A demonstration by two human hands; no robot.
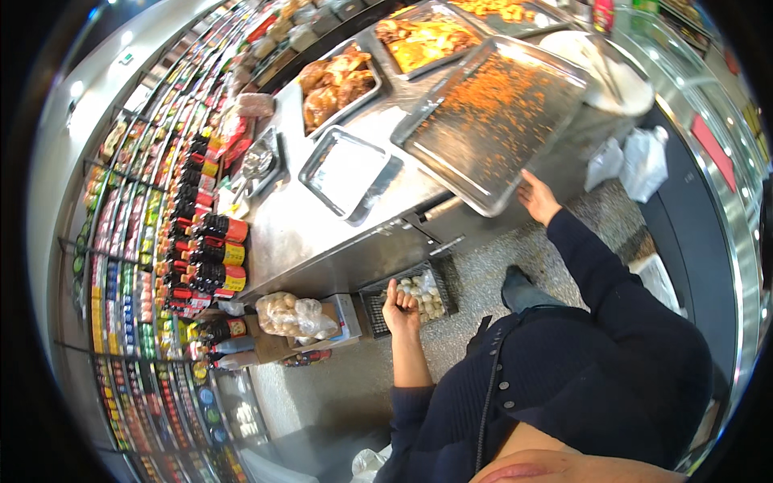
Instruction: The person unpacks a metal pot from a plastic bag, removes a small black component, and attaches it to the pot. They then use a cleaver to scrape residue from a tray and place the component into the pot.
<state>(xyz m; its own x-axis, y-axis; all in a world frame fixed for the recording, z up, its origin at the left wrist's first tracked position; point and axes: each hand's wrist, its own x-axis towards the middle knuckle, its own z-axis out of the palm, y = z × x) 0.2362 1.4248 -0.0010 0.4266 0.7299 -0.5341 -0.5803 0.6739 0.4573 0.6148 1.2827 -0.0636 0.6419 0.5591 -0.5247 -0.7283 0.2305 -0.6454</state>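
A large metal tray (503,149) with orange crumbs scattered over it lies at the counter's near side, its near corner jutting past the edge. My right hand (538,198) is at that corner, its fingers against the rim. Low in front of the counter, my left hand (402,312) is raised with one digit up and the others curled in; nothing shows in it. To the left of the big tray sits a smaller metal tray (345,173) with a shiny bare bottom. Behind it, a tray of browned roast poultry (342,80) rests on the counter.
More food fills a tray (427,40) at the back. A round white board (636,90) stands right, near hanging plastic bags (642,165). Dark sauce bottles (213,253) crowd the left. Below are a black crate (427,298) and a bag of round, pale items (290,314).
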